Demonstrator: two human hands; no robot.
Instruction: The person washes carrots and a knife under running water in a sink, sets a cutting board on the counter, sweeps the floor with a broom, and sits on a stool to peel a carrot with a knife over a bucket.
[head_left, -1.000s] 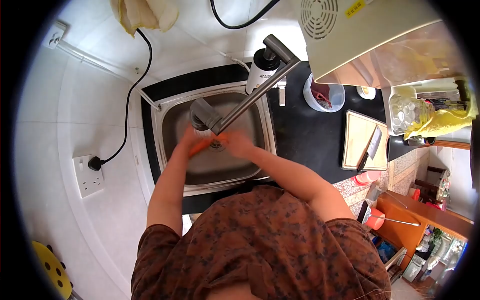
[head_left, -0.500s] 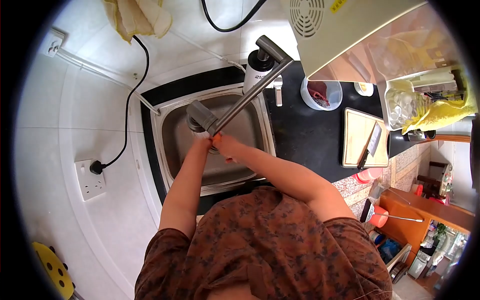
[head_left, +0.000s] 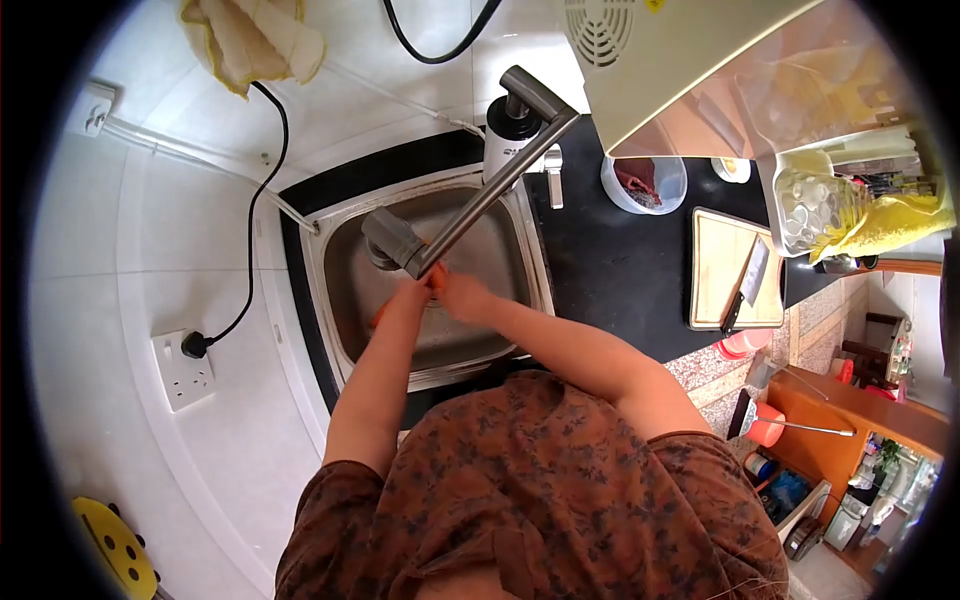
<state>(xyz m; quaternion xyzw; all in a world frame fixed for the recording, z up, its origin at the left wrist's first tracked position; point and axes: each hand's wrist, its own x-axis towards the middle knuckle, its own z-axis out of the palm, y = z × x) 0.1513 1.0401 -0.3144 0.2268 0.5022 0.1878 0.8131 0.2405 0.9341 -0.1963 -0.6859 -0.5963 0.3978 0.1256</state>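
Under the grey faucet head, both hands are close together over the metal sink. My right hand is closed around an orange carrot, whose top shows beside the faucet. My left hand is next to it, closed at the carrot; its fingers are partly hidden by the faucet and the wrist. Another orange piece shows to the left of my left wrist, low in the sink.
Behind the sink stands a pump bottle. On the black counter are a bowl with dark red contents and a cutting board carrying a knife. A beige appliance overhangs the counter.
My hands have come closer together under the faucet, the left moving right from the sink's left side. The carrot, earlier slanting between them, is now mostly covered. The whole view has shifted slightly.
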